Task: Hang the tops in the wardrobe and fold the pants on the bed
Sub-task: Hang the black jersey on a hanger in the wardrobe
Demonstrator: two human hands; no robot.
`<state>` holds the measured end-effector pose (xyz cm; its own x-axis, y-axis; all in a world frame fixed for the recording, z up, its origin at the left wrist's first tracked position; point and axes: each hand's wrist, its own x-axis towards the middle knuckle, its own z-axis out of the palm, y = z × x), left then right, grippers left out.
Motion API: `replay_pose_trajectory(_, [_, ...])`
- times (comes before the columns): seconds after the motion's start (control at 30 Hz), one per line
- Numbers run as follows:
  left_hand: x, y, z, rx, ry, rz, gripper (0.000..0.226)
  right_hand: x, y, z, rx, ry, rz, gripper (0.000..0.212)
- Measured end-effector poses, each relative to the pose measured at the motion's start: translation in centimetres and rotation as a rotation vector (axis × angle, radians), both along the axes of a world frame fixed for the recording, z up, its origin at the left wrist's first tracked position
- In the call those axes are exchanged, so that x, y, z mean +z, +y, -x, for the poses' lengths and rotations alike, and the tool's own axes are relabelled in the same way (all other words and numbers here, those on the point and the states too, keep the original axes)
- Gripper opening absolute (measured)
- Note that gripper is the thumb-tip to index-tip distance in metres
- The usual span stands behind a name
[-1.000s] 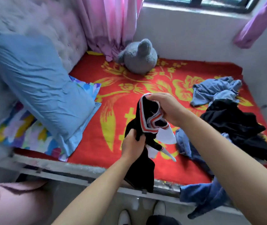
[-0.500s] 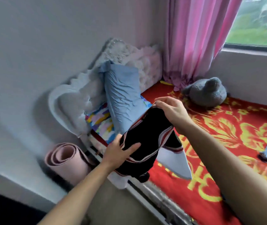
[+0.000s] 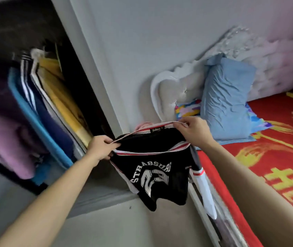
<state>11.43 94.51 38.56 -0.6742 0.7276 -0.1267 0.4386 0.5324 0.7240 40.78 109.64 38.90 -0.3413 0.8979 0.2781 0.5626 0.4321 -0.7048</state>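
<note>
A black jersey top (image 3: 153, 177) with white lettering and red-and-white striped trim hangs in the air between my hands, its neck opening stretched wide. My left hand (image 3: 100, 147) pinches the left side of the collar. My right hand (image 3: 193, 131) pinches the right side of the collar, a little higher. The open wardrobe (image 3: 26, 104) is on the left, with several garments hanging inside: purple, blue, navy with white stripes, yellow. The bed (image 3: 276, 157) with its red and yellow cover lies to the right.
A white wall panel (image 3: 95, 56) separates the wardrobe from the bed. A light blue pillow (image 3: 226, 100) leans on the tufted white headboard (image 3: 177, 86), with a multicoloured pillow (image 3: 186, 109) behind it. Grey floor (image 3: 115, 225) lies below the jersey.
My view has swung left from the bed to the open wardrobe. The jersey has been spread open by its collar between both hands and carried toward the wardrobe.
</note>
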Motion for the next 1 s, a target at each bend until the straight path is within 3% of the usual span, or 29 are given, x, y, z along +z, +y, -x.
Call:
replay_pose_trajectory(0.17, [4.8, -7.4, 5.1, 0.041, -0.323, -0.213, 0.037, 3.4, -3.4, 6.8, 0.146, 0.004, 0.037, 0.017])
replay_pose_trajectory(0.23, [5.9, -10.6, 7.1, 0.051, -0.363, -0.337, 0.035, 4.7, -5.2, 9.3, 0.269, 0.013, 0.081, 0.013])
replay_pose_trajectory(0.33, [7.1, -15.7, 10.1, 0.156, -0.17, -0.49, 0.027, 5.1, -8.4, 13.3, 0.401, -0.135, 0.021, 0.024])
replay_pose_trajectory(0.4, [7.7, -19.1, 12.7, 0.274, -0.008, -0.559, 0.02, 4.9, -11.2, 16.2, 0.336, -0.222, -0.072, 0.026])
replay_pose_trajectory(0.5, [8.5, -24.4, 16.7, 0.342, 0.209, -0.516, 0.013, 4.4, -16.2, 20.8, 0.248, -0.117, -0.136, 0.032])
replay_pose_trajectory(0.6, [8.8, -28.9, 20.5, 0.284, 0.368, -0.419, 0.021, 4.3, -21.0, 25.6, 0.263, -0.058, -0.154, 0.028])
replay_pose_trajectory(0.8, [8.1, -33.2, 25.9, 0.329, 0.001, -0.362, 0.019, 4.9, -27.3, 33.4, 0.298, 0.027, 0.014, 0.029])
replay_pose_trajectory(0.9, [7.5, -34.6, 27.9, 0.26, 0.037, -0.388, 0.005, 5.2, -28.2, 36.7, 0.319, 0.201, 0.189, 0.031])
replay_pose_trajectory(1.0, [6.5, -35.1, 29.8, 0.252, 0.13, -0.426, 0.02, 5.4, -28.4, 39.4, 0.329, 0.366, 0.39, 0.027])
